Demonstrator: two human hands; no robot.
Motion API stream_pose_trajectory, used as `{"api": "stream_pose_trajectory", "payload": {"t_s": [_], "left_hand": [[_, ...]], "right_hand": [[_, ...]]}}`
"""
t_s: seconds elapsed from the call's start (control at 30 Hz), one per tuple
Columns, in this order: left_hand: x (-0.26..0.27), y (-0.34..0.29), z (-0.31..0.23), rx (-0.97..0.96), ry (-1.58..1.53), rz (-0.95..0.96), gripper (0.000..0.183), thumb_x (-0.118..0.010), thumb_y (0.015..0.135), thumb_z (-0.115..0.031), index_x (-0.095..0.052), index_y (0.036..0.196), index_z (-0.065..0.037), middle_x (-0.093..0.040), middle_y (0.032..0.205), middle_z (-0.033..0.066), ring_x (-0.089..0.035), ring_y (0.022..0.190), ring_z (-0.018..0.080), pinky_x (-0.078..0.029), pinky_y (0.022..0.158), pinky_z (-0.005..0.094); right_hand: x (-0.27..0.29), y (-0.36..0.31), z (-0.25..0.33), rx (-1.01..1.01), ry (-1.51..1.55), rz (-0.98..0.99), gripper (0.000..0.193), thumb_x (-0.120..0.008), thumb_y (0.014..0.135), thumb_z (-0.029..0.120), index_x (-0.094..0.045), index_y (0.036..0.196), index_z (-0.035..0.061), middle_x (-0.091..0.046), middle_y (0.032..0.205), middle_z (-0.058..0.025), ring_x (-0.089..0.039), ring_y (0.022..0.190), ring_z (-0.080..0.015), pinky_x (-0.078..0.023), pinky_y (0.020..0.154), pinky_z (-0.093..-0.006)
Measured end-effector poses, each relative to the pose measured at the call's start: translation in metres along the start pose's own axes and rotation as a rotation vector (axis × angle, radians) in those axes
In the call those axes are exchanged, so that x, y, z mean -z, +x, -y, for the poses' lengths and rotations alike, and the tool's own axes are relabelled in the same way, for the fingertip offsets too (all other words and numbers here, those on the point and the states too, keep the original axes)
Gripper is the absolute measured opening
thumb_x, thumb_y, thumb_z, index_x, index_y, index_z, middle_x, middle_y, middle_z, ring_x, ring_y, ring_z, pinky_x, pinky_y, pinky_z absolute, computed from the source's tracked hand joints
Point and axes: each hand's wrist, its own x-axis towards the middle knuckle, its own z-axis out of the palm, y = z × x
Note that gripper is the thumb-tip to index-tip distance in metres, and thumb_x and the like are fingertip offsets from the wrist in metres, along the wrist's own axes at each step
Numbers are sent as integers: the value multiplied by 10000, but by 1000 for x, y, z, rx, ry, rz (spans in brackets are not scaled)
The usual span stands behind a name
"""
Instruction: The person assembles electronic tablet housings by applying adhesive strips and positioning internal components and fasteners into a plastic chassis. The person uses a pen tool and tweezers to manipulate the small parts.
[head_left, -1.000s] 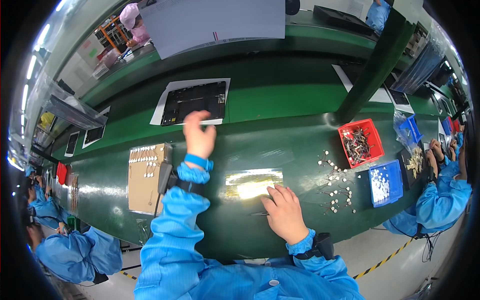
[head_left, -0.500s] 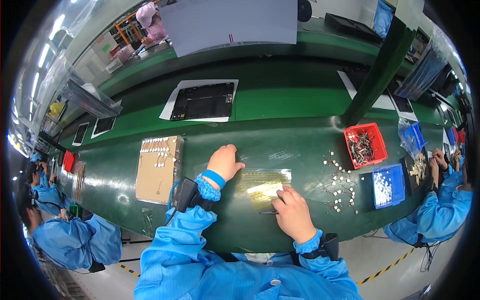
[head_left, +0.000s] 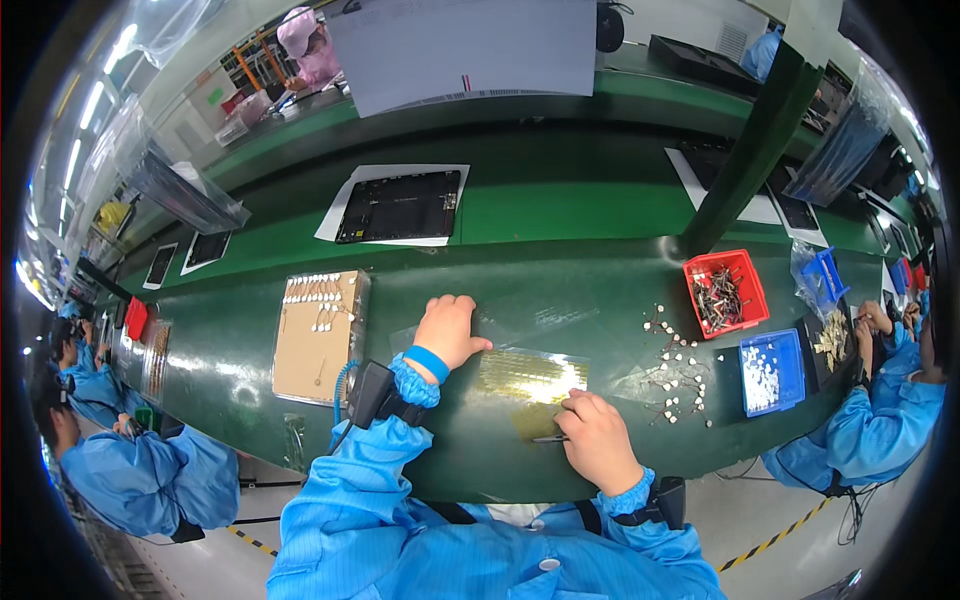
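A shiny clear sheet with rows of yellow strips [head_left: 530, 374] lies before me on the green table. My right hand [head_left: 604, 440] is closed at the sheet's lower right corner, with tweezers [head_left: 548, 439] jutting left from under the fingers. A duller yellow patch [head_left: 533, 420] shows just below the sheet. At the sheet's upper left, my left hand [head_left: 445, 332] rests on the table, thumb out to the right and fingers stretched forward, holding nothing I can see. Its fingertips lie near a thin clear film [head_left: 565, 314].
A brown board [head_left: 318, 350] bearing rows of small white-headed wired parts lies left. On the right are loose wired parts [head_left: 680, 370], a red bin [head_left: 728, 292] of small parts and a blue bin [head_left: 773, 372] of white pieces. Co-workers sit on both sides.
My right hand has shifted slightly right and down with the tweezers. The yellow-striped sheet has lost its bright glare, and its rows show clearly. The left hand has barely moved.
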Motion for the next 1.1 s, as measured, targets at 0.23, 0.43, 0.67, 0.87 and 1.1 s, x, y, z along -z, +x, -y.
{"api": "stream_pose_trajectory", "payload": {"t_s": [0.23,0.43,0.67,0.87,1.1], "left_hand": [[-3,11,7,52,-53,0,635,-796,580,-326,-551,1089,-35,-557,1020,170,-491,1011,359,-405,880,412],[-9,-6,14,-162,6,19,877,-802,535,-420,-454,1280,-116,-326,1395,138,-277,1283,379,-298,1033,429],[-18,-12,16,-153,-127,-89,740,-790,564,-373,-535,1204,-104,-416,1337,130,-320,1263,361,-310,1025,416],[-29,-28,8,-167,-126,-345,336,-727,668,-261,-660,927,-57,-577,1139,137,-487,1102,356,-406,914,423],[26,-20,3,-12,-479,-682,164,-529,851,-80,-571,991,-6,-638,791,122,-630,643,221,-493,601,297]], "right_hand": [[-2,-4,-4,-44,9,-19,159,-561,642,43,-573,800,49,-570,913,-96,-554,925,-267,-454,765,-367],[0,-9,-11,-69,3,-55,189,-558,622,25,-572,809,47,-563,866,-88,-551,877,-268,-463,724,-369],[1,-7,-10,-92,-7,-61,218,-559,593,9,-566,808,44,-551,839,-85,-540,839,-274,-462,692,-372],[-2,-4,-7,-72,-19,-77,228,-559,590,5,-566,815,47,-543,851,-87,-537,852,-276,-461,691,-370],[-9,18,-3,-50,-87,-62,358,-562,630,9,-595,982,65,-543,1006,-108,-516,935,-299,-464,741,-386]]}}
